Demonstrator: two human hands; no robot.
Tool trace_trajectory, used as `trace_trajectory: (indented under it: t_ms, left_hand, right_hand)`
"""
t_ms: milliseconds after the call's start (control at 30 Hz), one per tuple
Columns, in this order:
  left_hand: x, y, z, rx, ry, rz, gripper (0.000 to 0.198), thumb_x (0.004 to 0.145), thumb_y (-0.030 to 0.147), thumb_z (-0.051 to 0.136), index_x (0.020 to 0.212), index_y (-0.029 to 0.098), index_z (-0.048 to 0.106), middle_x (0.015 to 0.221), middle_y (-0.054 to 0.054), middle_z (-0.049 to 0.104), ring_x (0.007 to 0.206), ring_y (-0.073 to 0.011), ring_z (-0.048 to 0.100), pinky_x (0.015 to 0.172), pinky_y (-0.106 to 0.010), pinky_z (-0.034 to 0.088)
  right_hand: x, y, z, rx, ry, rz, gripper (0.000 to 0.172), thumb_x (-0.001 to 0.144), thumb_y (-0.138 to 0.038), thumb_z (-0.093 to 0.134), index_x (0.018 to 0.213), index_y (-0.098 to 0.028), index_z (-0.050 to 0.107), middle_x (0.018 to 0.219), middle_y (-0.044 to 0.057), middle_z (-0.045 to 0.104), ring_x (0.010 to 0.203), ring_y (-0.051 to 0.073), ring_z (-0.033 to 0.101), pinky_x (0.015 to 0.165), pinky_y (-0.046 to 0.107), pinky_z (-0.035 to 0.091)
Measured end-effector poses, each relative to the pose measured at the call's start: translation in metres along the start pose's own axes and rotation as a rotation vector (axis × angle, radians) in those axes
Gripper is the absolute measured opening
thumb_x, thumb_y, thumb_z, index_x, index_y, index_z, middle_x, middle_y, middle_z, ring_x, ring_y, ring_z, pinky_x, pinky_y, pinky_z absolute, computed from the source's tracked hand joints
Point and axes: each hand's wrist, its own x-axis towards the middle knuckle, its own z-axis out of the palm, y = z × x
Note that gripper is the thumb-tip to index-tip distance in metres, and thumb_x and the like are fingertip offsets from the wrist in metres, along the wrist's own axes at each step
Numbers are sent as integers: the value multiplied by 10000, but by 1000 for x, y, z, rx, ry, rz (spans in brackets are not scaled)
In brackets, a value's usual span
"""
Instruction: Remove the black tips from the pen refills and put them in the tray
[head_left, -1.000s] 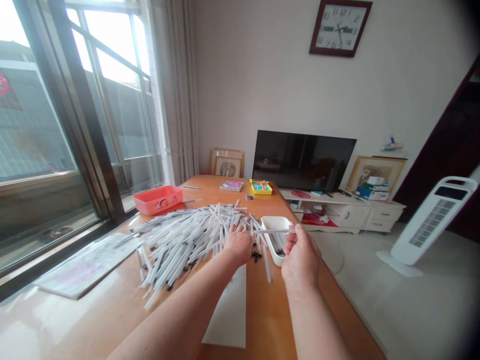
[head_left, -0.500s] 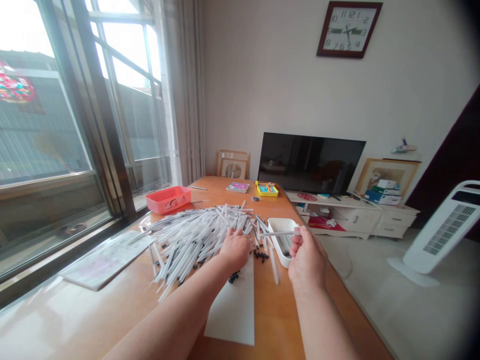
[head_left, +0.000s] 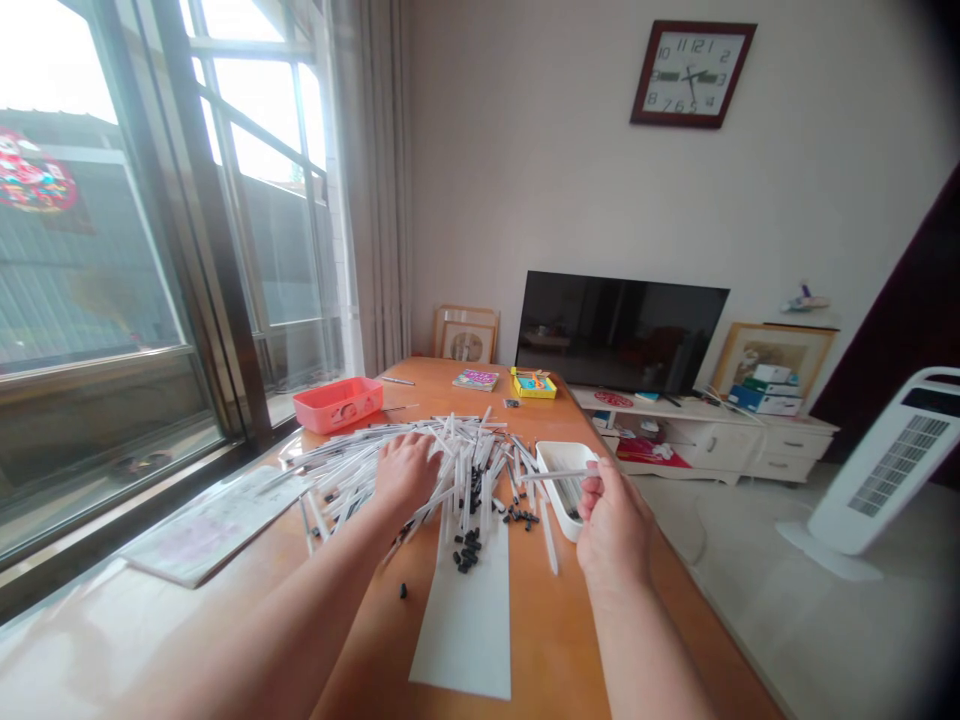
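My left hand (head_left: pixel 409 472) rests palm down on a heap of thin whitish plastic tubes (head_left: pixel 461 455), its fingers stretched over them and partly hidden among them. Some tubes have dark parts. My right hand (head_left: pixel 616 515) is closed on one slim tube (head_left: pixel 553 475), which points left across a white plastic tray (head_left: pixel 546 462). Small black plugs (head_left: pixel 466 550) lie on a white paper strip (head_left: pixel 461 650) in front of the heap. More black pieces (head_left: pixel 520 516) are scattered between heap and tray, and one single piece (head_left: pixel 403 591) sits on the bare wood.
A pink plastic basket (head_left: pixel 337 408) stands at the table's back left, near a flat booklet (head_left: pixel 214 530). Farther back are a colourful book (head_left: pixel 475 380) and a yellow box (head_left: pixel 534 386). A window flanks the left side; a white fan (head_left: pixel 874 475) stands beyond the table's right edge.
My left hand has moved left across the heap, shifting tubes and uncovering the black plugs on the paper. My right hand keeps its tube in nearly the same spot.
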Motion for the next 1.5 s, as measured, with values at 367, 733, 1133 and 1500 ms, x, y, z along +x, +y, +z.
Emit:
trace_trajectory:
  t_ms: [367,733,1133,1500]
  left_hand:
    - [12,-38,9,47,-249,-175,643,908,693,337,1178,185,625,1267,-205,638,1179,-399,546,949,-535,396]
    - [-14,16,1,-5,-217,138,497,951,611,339,1156,257,621,1144,-114,668,1069,-305,619,908,-430,409]
    - [-31,44,-3,-50,-128,379,466,932,610,444,1196,273,627,1096,-102,655,1055,-313,600,911,-448,410]
    - [-34,51,-11,-126,-92,458,548,913,673,441,1228,267,633,1226,-100,642,1139,-313,540,955,-451,388]
  right_hand:
    - [-4,-2,0,-39,-21,-22,316,756,-449,738,833,-143,735,595,-18,559,495,80,433,402,180,303]
    - [-8,-2,0,-81,-38,-44,337,757,-475,737,835,-148,727,606,-23,560,499,79,440,414,182,320]
    - [-6,-2,1,-50,-41,-18,300,752,-432,742,825,-140,733,615,-15,580,513,75,436,430,177,311]
    - [-4,-1,1,-53,-39,-21,300,753,-432,733,829,-142,729,602,-20,574,503,78,432,423,184,303]
